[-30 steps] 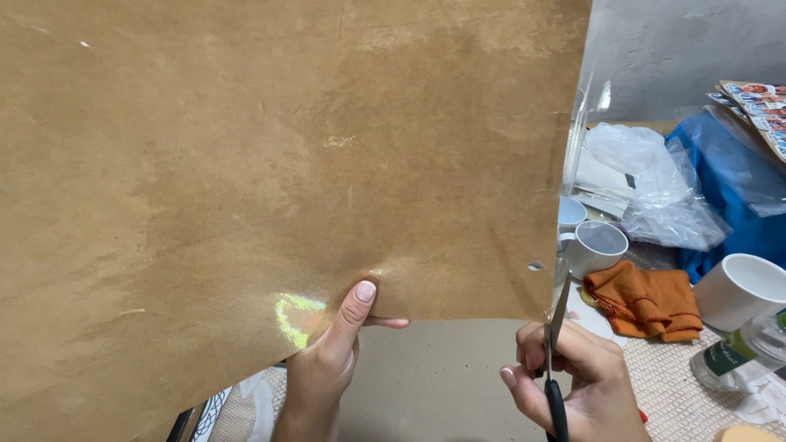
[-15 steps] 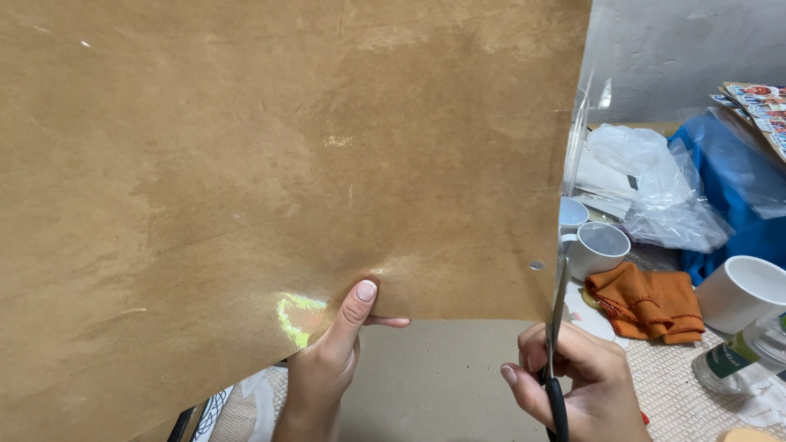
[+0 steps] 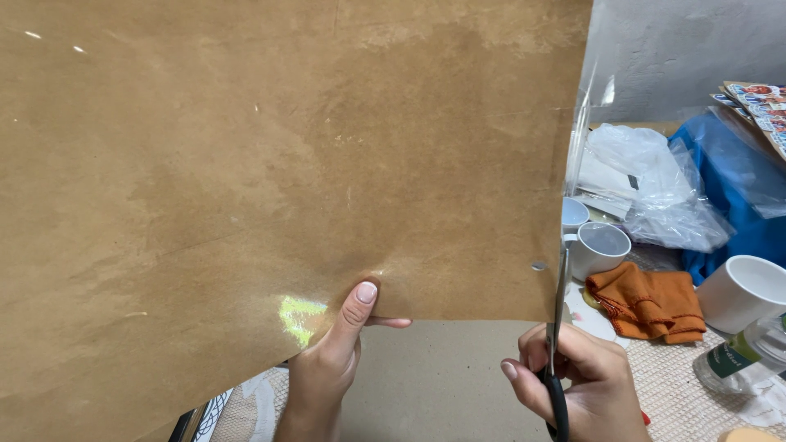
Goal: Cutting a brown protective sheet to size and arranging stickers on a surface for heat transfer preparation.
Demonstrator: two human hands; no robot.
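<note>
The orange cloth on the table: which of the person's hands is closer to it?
Right. The right hand, holding scissors, is just left of the orange cloth. The left hand pinches the brown paper farther left.

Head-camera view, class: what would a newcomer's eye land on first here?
A large sheet of brown kraft paper fills most of the view, pinched at its lower edge by the left hand. At lower right, the right hand works black-handled scissors up the sheet's right edge. Beyond, on the right, a crumpled orange cloth lies between white mugs.
</note>
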